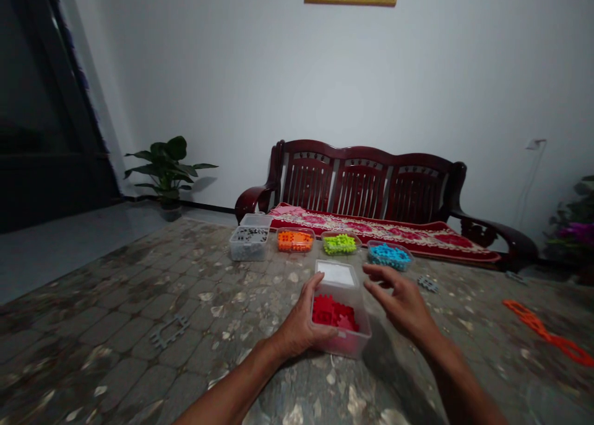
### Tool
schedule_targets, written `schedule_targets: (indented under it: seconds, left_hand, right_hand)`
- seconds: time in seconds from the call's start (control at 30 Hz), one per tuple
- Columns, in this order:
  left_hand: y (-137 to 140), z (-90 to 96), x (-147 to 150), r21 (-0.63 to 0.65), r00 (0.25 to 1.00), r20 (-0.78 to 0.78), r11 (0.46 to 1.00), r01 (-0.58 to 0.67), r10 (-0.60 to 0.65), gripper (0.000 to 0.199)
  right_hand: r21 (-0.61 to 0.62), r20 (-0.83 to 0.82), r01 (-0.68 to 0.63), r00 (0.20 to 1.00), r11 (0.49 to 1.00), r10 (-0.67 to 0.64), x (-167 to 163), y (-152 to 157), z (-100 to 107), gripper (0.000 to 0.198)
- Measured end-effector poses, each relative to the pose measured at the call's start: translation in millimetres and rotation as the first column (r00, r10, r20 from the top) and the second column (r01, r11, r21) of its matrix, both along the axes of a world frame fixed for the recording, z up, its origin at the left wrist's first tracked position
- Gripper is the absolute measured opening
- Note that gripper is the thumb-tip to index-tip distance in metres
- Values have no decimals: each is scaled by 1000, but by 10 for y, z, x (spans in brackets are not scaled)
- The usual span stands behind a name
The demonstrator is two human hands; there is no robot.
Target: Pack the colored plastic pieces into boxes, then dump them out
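A clear plastic box [363, 326] with its hinged lid [335, 273] raised stands before me, with red interlocking blocks [330, 312] inside. My left hand [301, 323] grips the box by its left side, the thumb along the wall near the lid and the fingers at the front. To the right of the lid, my right hand [399, 298] hovers with fingers apart and nothing in them. Beyond it sits an open tub of blue blocks [388, 255].
Along the table's far side are tubs of green blocks [340, 244], orange blocks [295, 240] and a box of grey pieces [249, 242]. Joined grey pieces [169, 332] lie left, an orange linked strip [547, 333] right. A wooden bench [362, 190] stands behind.
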State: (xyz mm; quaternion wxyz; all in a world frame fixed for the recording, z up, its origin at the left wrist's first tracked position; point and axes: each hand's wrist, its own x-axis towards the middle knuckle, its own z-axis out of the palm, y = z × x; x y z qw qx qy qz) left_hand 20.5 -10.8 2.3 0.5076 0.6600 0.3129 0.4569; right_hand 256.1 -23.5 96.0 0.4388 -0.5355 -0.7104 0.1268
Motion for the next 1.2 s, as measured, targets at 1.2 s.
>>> schedule_targets:
  seconds: [1.2]
  left_hand:
    - [19, -32, 7, 153, 993, -96, 987, -54, 69, 97]
  right_hand:
    - [-163, 712, 510, 653, 844, -257, 819, -12, -74, 21]
